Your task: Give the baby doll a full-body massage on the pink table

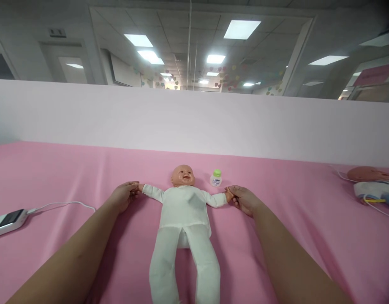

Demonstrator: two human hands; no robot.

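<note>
A baby doll (185,207) with a white cloth body lies on its back on the pink sheet, head away from me and legs toward me. Both its arms are stretched out to the sides. My left hand (126,196) is closed around the doll's hand on the left. On the other side, my right hand (243,198) pinches the doll's other hand between thumb and fingers. A small clear bottle (216,179) with a green cap stands upright just beyond the doll's arm on the right. The doll's feet are cut off by the lower edge.
The pink sheet (55,169) covers the surface, which ends at a white wall (181,122) with windows above. At left lies a white handheld device (9,221) with a dark screen and a cable. Another doll (371,175) with tubes lies at the far right.
</note>
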